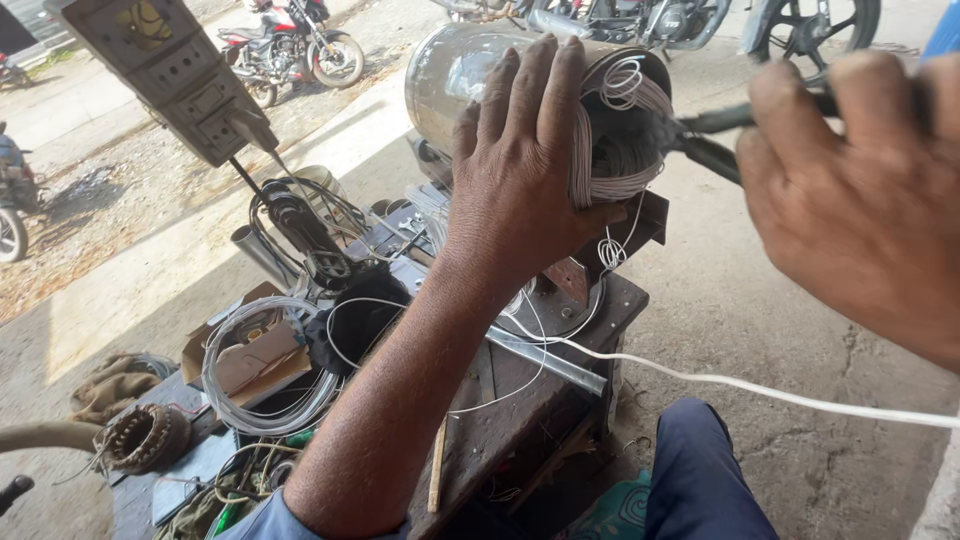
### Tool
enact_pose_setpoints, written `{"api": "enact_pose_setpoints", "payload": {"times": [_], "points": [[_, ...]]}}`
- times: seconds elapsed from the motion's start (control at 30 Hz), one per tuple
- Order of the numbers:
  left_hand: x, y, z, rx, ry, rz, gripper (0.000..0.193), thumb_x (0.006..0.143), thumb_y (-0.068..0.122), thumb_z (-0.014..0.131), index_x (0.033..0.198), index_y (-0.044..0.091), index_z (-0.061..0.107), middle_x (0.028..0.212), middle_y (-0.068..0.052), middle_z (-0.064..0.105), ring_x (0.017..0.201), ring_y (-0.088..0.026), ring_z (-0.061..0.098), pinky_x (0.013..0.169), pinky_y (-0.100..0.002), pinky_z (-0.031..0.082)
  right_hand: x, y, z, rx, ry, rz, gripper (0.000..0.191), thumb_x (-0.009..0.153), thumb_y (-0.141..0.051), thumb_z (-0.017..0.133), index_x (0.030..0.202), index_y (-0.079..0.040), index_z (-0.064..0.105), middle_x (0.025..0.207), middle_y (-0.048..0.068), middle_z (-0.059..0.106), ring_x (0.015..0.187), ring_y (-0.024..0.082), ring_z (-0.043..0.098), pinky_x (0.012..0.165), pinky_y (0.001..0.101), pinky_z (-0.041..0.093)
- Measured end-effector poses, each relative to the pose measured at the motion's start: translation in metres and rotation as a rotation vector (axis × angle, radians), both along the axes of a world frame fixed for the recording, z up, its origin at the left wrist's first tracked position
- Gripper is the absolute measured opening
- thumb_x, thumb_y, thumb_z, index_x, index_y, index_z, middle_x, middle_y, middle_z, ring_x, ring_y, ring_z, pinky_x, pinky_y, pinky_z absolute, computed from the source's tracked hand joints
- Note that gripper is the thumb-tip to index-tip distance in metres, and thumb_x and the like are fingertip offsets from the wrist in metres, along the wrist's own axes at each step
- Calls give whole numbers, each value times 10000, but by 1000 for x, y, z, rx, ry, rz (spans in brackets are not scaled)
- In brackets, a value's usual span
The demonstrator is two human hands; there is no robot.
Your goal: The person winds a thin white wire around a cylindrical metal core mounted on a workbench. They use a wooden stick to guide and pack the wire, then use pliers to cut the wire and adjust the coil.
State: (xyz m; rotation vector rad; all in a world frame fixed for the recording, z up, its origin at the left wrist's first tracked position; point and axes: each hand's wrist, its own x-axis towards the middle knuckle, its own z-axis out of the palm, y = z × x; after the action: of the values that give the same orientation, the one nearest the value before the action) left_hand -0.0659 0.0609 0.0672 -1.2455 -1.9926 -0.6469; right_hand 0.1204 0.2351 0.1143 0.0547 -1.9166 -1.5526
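Note:
A metal motor housing (450, 75) lies on its side on a dark wooden stand (520, 410). White winding wire (612, 140) bulges from its open end. My left hand (520, 170) lies flat over the housing and grips the wire bundle with the thumb underneath. Close to the camera at the right, my right hand (860, 190) holds dark pliers (715, 135), and their tip touches the wire bundle. A thicker white cord (760, 388) runs from the stand off to the right.
A wire coil (262, 375), cardboard box (245, 350) and small stator (145, 437) lie left of the stand. A switchboard (180, 70) hangs at upper left. Motorcycles (295, 45) stand behind. My blue-trousered knee (700, 470) is below.

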Motion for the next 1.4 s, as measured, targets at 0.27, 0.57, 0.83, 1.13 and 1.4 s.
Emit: {"api": "enact_pose_setpoints", "payload": {"times": [0.27, 0.57, 0.83, 1.13, 1.4], "points": [[3, 5, 3, -57, -18, 63, 1408, 570, 605, 1011, 1578, 80, 179, 1630, -252, 281, 1517, -487, 281, 1185, -722, 274, -16, -13, 1, 138, -15, -113, 245, 938, -330, 656, 882, -131, 788, 1172, 19, 723, 920, 197, 519, 802, 420, 348], [3, 4, 2, -33, 21, 62, 1419, 568, 637, 1014, 1587, 92, 190, 1623, -251, 317, 1515, -491, 317, 1183, -710, 323, -18, -11, 0, 160, -61, -115, 177, 857, -302, 729, 921, -148, 788, 1098, 59, 735, 870, 166, 598, 716, 402, 368], [9, 16, 15, -213, 157, 226, 1478, 490, 825, 958, 1589, 163, 224, 1578, -248, 332, 1403, -546, 377, 1065, -731, 407, -25, -8, 9, 177, -30, -63, 126, 869, -311, 759, 849, -187, 763, 950, 34, 724, 800, 121, 616, 655, 305, 407], [1, 29, 16, -102, 200, 150, 1419, 469, 724, 990, 1567, 164, 286, 1494, -163, 452, 1391, -435, 485, 997, -704, 506, -23, -6, 22, 233, -95, -24, 142, 997, -266, 750, 905, -160, 770, 975, 44, 719, 957, 181, 648, 802, 352, 450], [4, 23, 22, -146, 55, 57, 1465, 469, 751, 1009, 1597, 197, 256, 1531, -188, 422, 1425, -448, 445, 1009, -776, 444, -4, 2, 19, 211, -64, -70, 239, 1004, -291, 736, 778, -213, 735, 813, -28, 678, 779, 128, 557, 687, 326, 375]]}}
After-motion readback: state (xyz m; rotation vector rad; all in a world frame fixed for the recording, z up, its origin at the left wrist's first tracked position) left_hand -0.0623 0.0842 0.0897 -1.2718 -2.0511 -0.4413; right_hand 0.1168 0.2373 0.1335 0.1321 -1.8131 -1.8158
